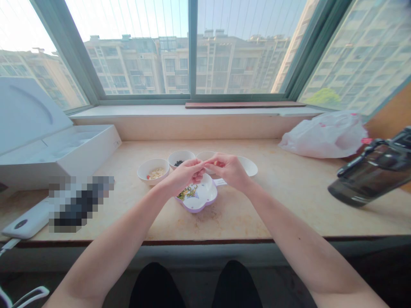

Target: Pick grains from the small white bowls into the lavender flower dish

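Above a flower-shaped white plate (205, 194) with a purple rim, my two hands meet at the fingertips. My left hand (189, 173) is closed, its fingers curled and its thumb and forefinger pressed together. From the other side my right hand (227, 169) pinches against those fingertips. Whatever lies between them, if anything, is too small or hidden to name. Green and yellow beans or seeds (187, 193) lie on the plate's left part. Behind stand a white bowl (141, 174) of pale flakes with a red bit, a bowl (173, 155) of black beans, and a partly hidden bowl (204, 155).
A white dish (250, 166) sits behind my right hand, and a pale label-like strip (221, 182) beside the plate. Left are an open white box (90, 145), a white power bank (28, 220) with a cable, and a blurred-out dark object. Right are a plastic bag (324, 134) and a dark bottle (362, 179).
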`<state>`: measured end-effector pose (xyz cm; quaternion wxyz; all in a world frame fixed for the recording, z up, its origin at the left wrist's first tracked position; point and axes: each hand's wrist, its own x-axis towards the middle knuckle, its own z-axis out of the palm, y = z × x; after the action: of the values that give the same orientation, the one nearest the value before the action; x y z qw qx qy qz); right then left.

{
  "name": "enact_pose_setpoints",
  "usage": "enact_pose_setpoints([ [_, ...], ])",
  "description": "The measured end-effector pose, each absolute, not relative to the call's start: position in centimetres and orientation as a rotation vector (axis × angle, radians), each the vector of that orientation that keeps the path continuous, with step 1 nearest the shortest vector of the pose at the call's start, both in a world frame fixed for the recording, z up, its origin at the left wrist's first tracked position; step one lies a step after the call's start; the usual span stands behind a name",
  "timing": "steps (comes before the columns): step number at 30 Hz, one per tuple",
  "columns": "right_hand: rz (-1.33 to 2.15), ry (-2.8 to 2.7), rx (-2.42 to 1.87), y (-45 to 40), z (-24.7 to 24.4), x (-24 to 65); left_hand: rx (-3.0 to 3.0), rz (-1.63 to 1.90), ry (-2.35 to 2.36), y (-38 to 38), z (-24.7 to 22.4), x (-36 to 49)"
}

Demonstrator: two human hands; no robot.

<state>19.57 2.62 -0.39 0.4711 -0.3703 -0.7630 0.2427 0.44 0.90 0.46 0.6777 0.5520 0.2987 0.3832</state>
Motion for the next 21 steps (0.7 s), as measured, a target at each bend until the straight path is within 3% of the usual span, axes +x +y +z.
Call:
enact_pose_setpoints([
  [6, 0.863, -1.742, -0.934, 2.3, 0.2, 19.5, 1.859, 0.792, 1.094, 1.4, 1.2, -0.7],
  [10, 1.059, -1.673, -0.855, 2.3, 0.4, 19.6, 2.438, 0.465, 1.463, 1.7, 0.8, -1.3],
  [14, 1.144, -1.631, -0.794, 2.4, 0.3, 19.7, 2.65, 0.149, 1.514, 1.5, 0.4, -1.0],
  [21, 1.186, -1.618, -0.769, 2.4, 0.4, 19.9, 2.831, -0.057, 1.581, 0.7, 0.0, -0.2],
])
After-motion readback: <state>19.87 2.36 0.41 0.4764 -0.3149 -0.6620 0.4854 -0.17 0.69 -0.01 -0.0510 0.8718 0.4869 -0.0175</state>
